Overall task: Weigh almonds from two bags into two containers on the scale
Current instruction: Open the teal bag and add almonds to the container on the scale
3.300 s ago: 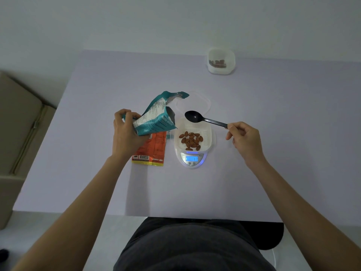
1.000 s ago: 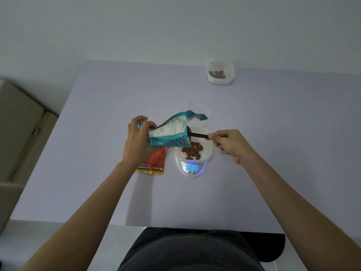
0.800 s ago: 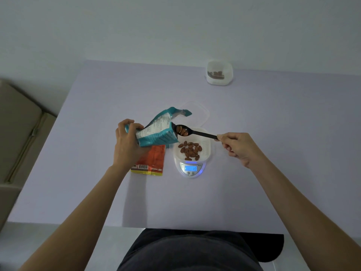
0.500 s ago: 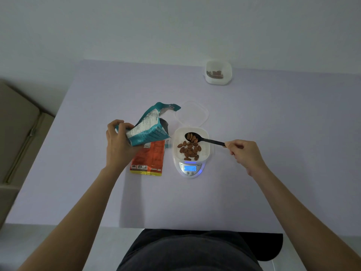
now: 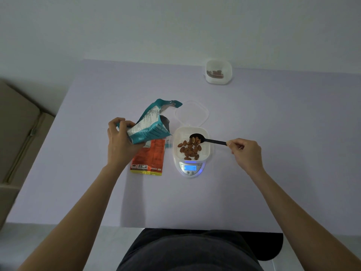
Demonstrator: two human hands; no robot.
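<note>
1. Head view: a pale lilac table [image 5: 273,133] runs from the person's lap to a plain whitish wall [image 5: 175,26]. At the far left edge of the scene stands a beige object [image 5: 17,133]; what it is I cannot tell.
2. Near the table's middle sits a white scale [image 5: 190,169] with a lit blue display. A white container [image 5: 180,133] stands on it, with a loose heap of almonds [image 5: 189,150] inside.
3. A clear lid [image 5: 192,114] lies flat just beyond the scale. A second container [image 5: 218,72], with something brown in it, stands at the far right edge of the table, well apart from the rest.
4. An orange bag [image 5: 150,159] lies flat just left of the scale.
5. The left hand [image 5: 121,141] reaches in from the near left, forearm bare. Its fingers and thumb are curled round the bottom of a teal bag [image 5: 150,128], held above the orange bag. The teal bag is tilted, and its torn open mouth points to the far right, toward the lid.
6. The right hand [image 5: 246,153] comes in from the near right and pinches the end of a black spoon [image 5: 213,141]. The handle lies roughly level. The spoon's bowl, carrying a few almonds, hangs over the far part of the container on the scale.
</note>
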